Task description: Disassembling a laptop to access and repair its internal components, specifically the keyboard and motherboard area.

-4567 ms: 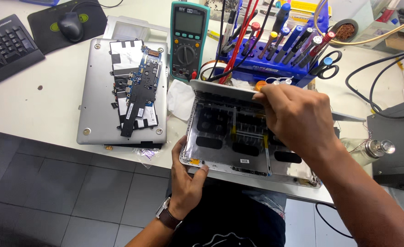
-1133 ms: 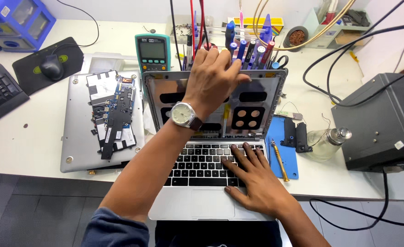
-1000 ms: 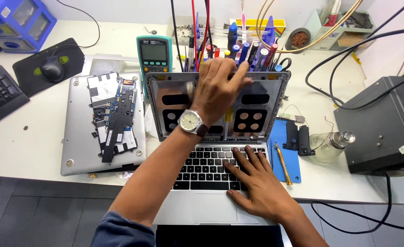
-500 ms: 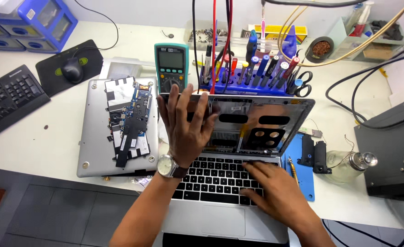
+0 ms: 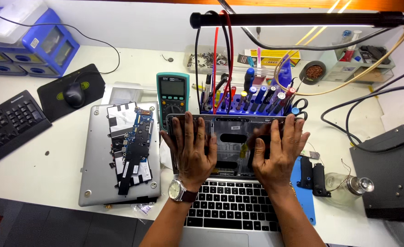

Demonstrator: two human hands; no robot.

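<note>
A silver laptop stands open in front of me, its keyboard (image 5: 231,206) facing up and its bare metal lid panel (image 5: 231,139) tilted back. My left hand (image 5: 190,148), wearing a wristwatch, lies flat with spread fingers on the left half of that panel. On the right half my right hand (image 5: 277,148) presses flat too. Neither hand holds anything.
A silver bottom cover (image 5: 94,160) with a circuit board (image 5: 131,146) on it lies at left. Behind the lid are a green multimeter (image 5: 172,93) and a blue tool rack (image 5: 250,98). A black keyboard (image 5: 7,126), mouse (image 5: 74,93), glass bottle (image 5: 348,187) and black box (image 5: 391,171) surround them.
My right hand has left the keyboard and now rests on the lid panel beside my left hand. The lid has tilted further back, and the view has moved in closer.
</note>
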